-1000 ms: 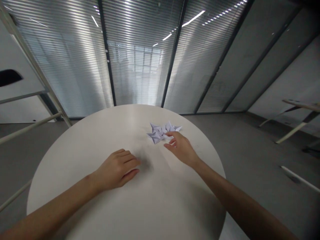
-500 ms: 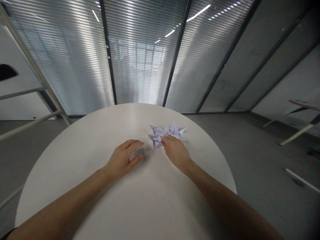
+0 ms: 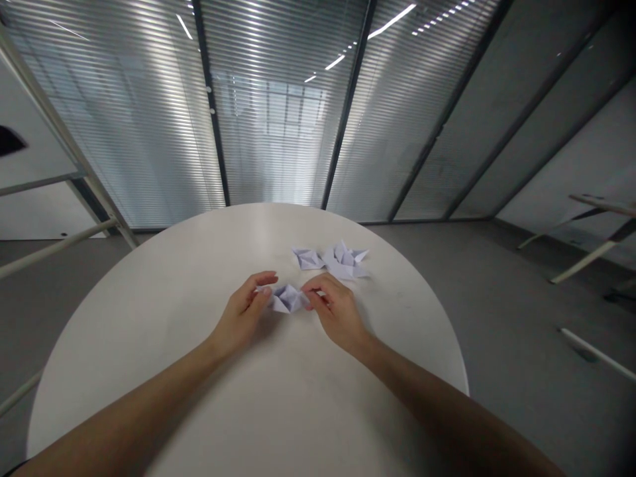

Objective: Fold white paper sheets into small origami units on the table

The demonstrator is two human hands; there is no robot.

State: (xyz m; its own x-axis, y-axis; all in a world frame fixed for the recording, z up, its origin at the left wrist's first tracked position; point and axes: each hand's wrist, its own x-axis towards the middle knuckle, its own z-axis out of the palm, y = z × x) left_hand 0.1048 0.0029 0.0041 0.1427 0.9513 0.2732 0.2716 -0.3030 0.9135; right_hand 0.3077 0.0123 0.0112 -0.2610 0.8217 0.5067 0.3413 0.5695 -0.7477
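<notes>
Between my hands is a white folded paper boat (image 3: 288, 299), held just above the round table. My left hand (image 3: 244, 306) pinches its left tip between thumb and fingers. On the other side, the thumb and fingers of my right hand (image 3: 338, 306) are closed on its right tip. Just beyond lie more folded paper pieces: a paper boat (image 3: 309, 259) on the left and a cluster of pointed paper shapes (image 3: 346, 260) beside it, overlapping so that I cannot tell them apart.
The round white table (image 3: 199, 411) fills the middle of the view. Glass panels with blinds (image 3: 278, 132) stand behind it. A whiteboard on a pale frame (image 3: 89, 179) is at the left, and another table (image 3: 601, 204) is at the far right.
My right hand has taken one paper boat from the group and brought it left and nearer to me. The left hand, open and holding nothing before, has closed on its other end.
</notes>
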